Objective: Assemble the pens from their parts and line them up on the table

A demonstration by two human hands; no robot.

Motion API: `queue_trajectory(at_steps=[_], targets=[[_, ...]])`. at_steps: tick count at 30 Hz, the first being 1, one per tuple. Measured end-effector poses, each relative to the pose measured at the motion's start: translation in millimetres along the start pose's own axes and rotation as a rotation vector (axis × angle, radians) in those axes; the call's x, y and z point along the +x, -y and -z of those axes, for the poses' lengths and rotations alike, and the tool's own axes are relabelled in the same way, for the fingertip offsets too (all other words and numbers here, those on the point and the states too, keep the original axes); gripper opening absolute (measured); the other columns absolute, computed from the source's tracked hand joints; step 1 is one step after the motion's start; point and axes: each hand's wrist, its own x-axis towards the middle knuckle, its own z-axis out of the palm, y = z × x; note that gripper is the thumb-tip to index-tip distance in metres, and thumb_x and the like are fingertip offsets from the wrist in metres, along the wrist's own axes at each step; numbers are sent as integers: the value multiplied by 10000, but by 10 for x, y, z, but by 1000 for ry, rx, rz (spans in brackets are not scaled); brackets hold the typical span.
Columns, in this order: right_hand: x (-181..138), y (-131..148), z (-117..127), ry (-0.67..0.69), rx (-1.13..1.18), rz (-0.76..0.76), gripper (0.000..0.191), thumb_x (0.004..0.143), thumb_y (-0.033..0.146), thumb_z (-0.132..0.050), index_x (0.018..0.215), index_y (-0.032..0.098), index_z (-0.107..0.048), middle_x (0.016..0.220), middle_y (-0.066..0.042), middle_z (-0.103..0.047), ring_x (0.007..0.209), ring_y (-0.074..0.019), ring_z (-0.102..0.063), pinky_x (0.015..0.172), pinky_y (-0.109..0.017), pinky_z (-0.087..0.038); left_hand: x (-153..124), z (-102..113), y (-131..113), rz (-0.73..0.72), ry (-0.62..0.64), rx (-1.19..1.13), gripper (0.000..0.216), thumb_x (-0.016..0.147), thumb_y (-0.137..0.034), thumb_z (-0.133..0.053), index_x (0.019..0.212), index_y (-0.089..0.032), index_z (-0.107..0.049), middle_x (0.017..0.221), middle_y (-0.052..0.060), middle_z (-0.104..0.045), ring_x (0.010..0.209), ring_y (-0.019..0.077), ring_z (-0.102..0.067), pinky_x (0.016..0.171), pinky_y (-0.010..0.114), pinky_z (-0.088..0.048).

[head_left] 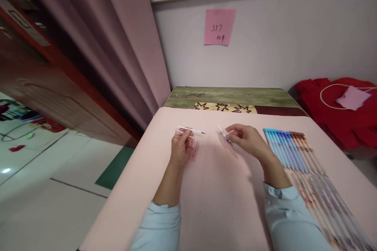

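Note:
My left hand (181, 147) is closed in a pinch, with a slim white pen refill (193, 130) lying across its fingers, dark tip to the right. A second pale, slender piece shows at the same fingers, too small to tell exactly. Beside and under that hand are several small clear pink pieces (194, 150). My right hand (246, 138) is closed on another slender white piece (221, 131) with a dark lower end, which looks like a refill. The two hands are apart, over the middle of the table.
The pink-covered table (218, 204) has rows of blue and brown pens (290, 151) on its right, with pale and grey pen parts (330, 208) nearer me. Behind stands a wall with a pink note (219, 27). Red cloth (332, 113) lies at right, a curtain (123, 39) hangs left.

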Motion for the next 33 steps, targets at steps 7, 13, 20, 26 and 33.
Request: queue_trajectory(at_steps=[7, 13, 20, 26, 33], targets=[[-21, 238, -272, 181, 191, 91, 247, 787, 360, -618, 935, 193, -725, 589, 45, -549, 520, -100, -457, 504, -208, -328, -9, 22, -10, -30, 16, 25, 266, 722, -307, -766, 775, -137, -569, 682, -33, -614, 361, 1, -389, 321, 149, -219], [-13, 216, -273, 165, 197, 99, 233, 792, 346, -619, 941, 206, -731, 596, 45, -545, 531, -100, -453, 510, -208, -327, -8, 18, 0, -2, 32, 40, 259, 730, -320, -759, 779, -143, -576, 669, -31, -629, 340, 3, -372, 323, 151, -235], [-20, 262, -315, 171, 173, 125, 220, 801, 332, -609, 936, 208, -732, 598, 45, -554, 532, -98, -456, 514, -206, -321, -35, 7, 10, 39, 82, 78, 267, 750, -343, -747, 796, -145, -573, 582, -44, -591, 305, 21, -353, 320, 171, -252], [-5, 265, -340, 190, 167, 136, 223, 810, 347, -599, 926, 209, -731, 590, 44, -562, 528, -100, -459, 520, -209, -337, -29, -11, 6, 37, 51, 74, 305, 702, -334, -789, 781, -145, -562, 620, -26, -619, 329, 18, -405, 335, 158, -260], [-6, 261, -376, 228, 236, 122, 236, 802, 364, -615, 924, 191, -716, 653, 22, -602, 569, -110, -504, 529, -210, -365, -60, -14, 12, 60, 116, 118, 280, 742, -376, -747, 768, -163, -567, 447, -66, -500, 280, 58, -365, 303, 181, -266]])
